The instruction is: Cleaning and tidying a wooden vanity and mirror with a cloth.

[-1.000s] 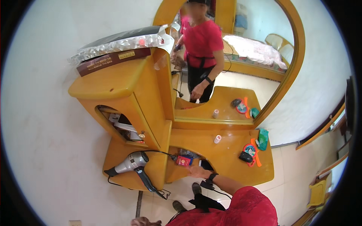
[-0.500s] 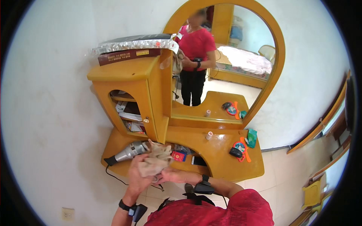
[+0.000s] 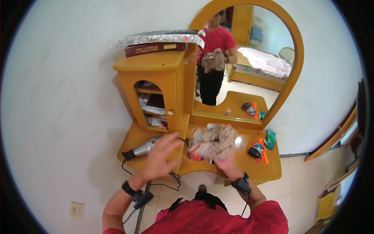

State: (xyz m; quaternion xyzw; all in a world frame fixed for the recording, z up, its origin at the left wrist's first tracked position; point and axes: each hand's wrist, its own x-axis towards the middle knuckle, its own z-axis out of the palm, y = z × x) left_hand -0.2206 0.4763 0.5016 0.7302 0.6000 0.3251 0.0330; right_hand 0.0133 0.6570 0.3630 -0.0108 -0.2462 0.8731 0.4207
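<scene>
A crumpled beige patterned cloth (image 3: 212, 141) is held up over the dressing table by my right hand (image 3: 229, 165). The cloth hides most of that hand's fingers. My left hand (image 3: 160, 158) is open, its fingers spread and a little blurred, apart from the cloth. Just beyond it, a silver hair dryer (image 3: 145, 148) lies on the table's left part, partly covered by the fingers. Below the cloth, a small red-and-blue item (image 3: 196, 156) shows in part.
The wooden dressing table (image 3: 249, 171) carries a mirror (image 3: 249, 91) and a small cabinet (image 3: 150, 67) with a book and a wrapped package on top. To the right lie a black mouse-like object (image 3: 254, 153), an orange-handled item (image 3: 266, 158) and a green packet (image 3: 270, 139). A cord hangs near the left edge.
My hands have parted. The cloth has moved right and up with my right hand, while my left hand has let go of it and spread its fingers. The view has shifted left.
</scene>
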